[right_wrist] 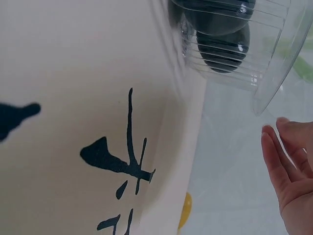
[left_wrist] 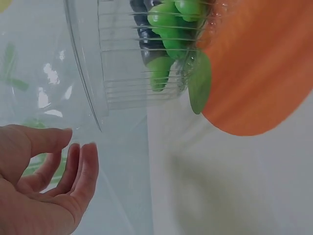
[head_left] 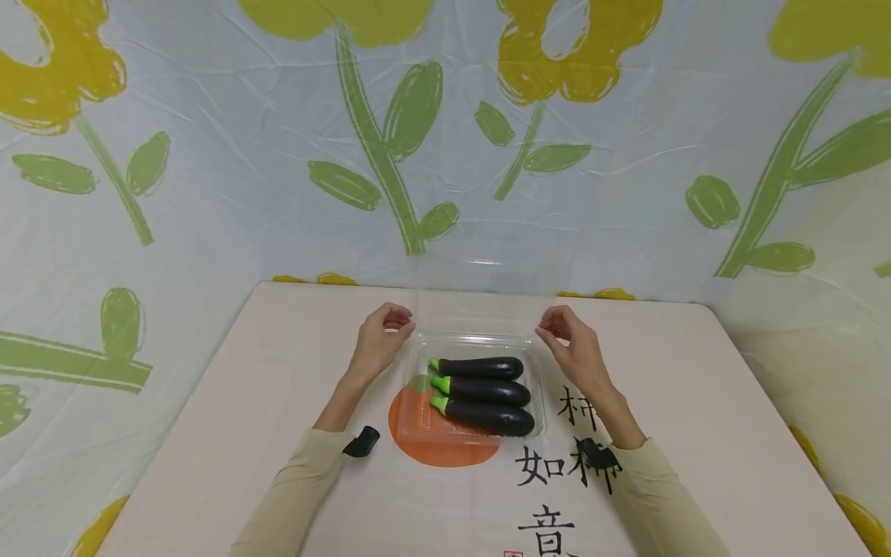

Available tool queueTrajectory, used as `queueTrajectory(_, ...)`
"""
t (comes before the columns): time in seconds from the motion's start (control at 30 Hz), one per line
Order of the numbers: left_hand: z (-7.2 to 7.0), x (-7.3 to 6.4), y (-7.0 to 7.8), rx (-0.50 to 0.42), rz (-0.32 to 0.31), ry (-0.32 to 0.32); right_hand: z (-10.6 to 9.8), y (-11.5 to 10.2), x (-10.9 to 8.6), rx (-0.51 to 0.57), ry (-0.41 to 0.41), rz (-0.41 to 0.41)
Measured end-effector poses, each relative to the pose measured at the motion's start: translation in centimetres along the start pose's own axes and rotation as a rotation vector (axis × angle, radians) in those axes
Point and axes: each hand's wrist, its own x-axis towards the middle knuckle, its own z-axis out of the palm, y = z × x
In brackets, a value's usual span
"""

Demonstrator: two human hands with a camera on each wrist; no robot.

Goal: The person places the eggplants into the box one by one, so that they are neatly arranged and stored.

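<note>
A clear plastic clamshell box (head_left: pixel 411 418) sits on the table with three dark eggplants (head_left: pixel 487 391) lying side by side in it, green stem ends to the left. Its see-through lid (head_left: pixel 487 298) stands raised at the far side. My left hand (head_left: pixel 381 336) pinches the lid's left edge between thumb and fingers. At the opposite edge, my right hand (head_left: pixel 572 348) pinches the lid in the same way. Both wrist views show the fingertips close together beside the box's corner; the transparent edge between them is hard to make out.
Under the box, the pale tablecloth (head_left: pixel 292 371) carries a printed orange circle (head_left: pixel 445 456) with a green leaf, and black characters (head_left: pixel 546 468) to the right. A flower-patterned curtain (head_left: pixel 278 155) hangs behind the table. Each sleeve has a black wrist piece (head_left: pixel 362 442).
</note>
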Motion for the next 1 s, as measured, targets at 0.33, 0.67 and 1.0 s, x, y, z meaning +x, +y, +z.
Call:
queueTrajectory(0.33,-0.7,-1.1,-0.2,-0.004,-0.014,-0.047,-0.3,0.1,-0.6,-0.045,-0.008,-0.023)
queueTrajectory(0.67,-0.9,-2.1,-0.1,-0.109,-0.078,-0.047,-0.7,0.0,-1.5,-0.111,-0.028,-0.067)
queueTrajectory(1.0,-1.5,-3.9,-0.5,-0.130,-0.117,-0.138,-1.0,0.1,-2.5,-0.106,-0.080,-0.076)
